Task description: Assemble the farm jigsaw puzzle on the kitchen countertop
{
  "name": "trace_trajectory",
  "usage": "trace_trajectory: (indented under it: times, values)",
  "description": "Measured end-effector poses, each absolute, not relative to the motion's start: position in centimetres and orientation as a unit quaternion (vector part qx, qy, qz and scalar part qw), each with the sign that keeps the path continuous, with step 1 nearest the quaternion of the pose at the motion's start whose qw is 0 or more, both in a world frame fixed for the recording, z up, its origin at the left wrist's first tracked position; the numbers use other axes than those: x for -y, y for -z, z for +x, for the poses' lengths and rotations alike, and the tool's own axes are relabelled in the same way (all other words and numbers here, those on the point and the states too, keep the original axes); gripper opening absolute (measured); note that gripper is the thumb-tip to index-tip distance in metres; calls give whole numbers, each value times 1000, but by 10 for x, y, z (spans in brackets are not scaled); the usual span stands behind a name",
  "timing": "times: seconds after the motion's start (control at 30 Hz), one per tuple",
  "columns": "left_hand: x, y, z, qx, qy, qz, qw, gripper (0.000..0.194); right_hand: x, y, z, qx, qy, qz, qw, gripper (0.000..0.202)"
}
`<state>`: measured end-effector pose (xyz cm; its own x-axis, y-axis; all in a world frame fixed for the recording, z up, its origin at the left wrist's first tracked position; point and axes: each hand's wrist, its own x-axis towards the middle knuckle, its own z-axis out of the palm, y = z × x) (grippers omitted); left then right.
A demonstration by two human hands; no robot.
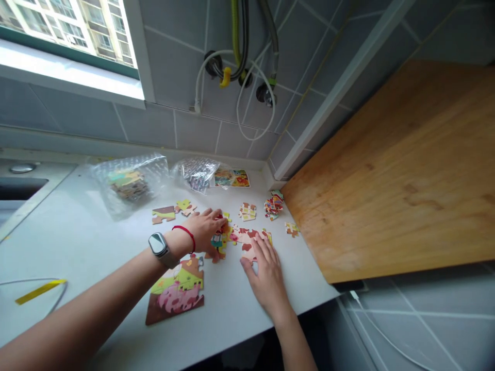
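Observation:
My left hand (pixel 204 233), with a watch and a red cord at the wrist, lies over a joined puzzle section (pixel 217 240) showing a small figure. Its fingers are spread and partly cover the picture. Flat on a spotted cow puzzle section (pixel 247 251) rests my right hand (pixel 266 270), fingers stretched out. Small pieces with a pink snout (pixel 233 236) sit between the two hands. Below my left wrist is a joined pig puzzle section (pixel 180 293), partly hidden by the forearm.
Loose pieces lie around: a brown-green piece (pixel 163 214), yellow-white pieces (pixel 247 212), a red pile (pixel 274 205) and a corner piece (pixel 292 230). Behind are a plastic bag of pieces (pixel 131 183), a second bag (pixel 197 172) and a picture card (pixel 242 178). A wooden board (pixel 394 180) borders the right.

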<state>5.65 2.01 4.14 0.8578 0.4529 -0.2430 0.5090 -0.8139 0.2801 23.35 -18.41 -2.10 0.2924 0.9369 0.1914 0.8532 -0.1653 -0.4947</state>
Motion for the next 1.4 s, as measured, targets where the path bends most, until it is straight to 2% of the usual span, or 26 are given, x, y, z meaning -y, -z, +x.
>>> trace_trajectory:
  times: [0.13,0.37,0.57,0.93,1.2,1.3,1.4]
  values:
    - [-20,-41,57,-252,62,951,170,84,181,13,250,603,-117,-751,244,59]
    - [-16,-49,59,-245,69,953,166,73,181,-1,288,636,-190,-704,252,55]
    - [-17,-53,57,-226,48,957,175,52,185,1,302,613,-195,-714,275,54]
    - [-21,-57,57,-256,28,937,238,30,190,14,302,594,-179,-707,339,47]
    - [-3,-96,23,-303,3,935,186,39,191,16,303,613,-174,-694,335,47]
    - [21,-86,-3,-339,-36,924,174,35,193,18,304,623,-167,-686,337,44]
    - [52,-65,-33,-344,-48,918,188,49,193,18,303,621,-169,-682,346,44]
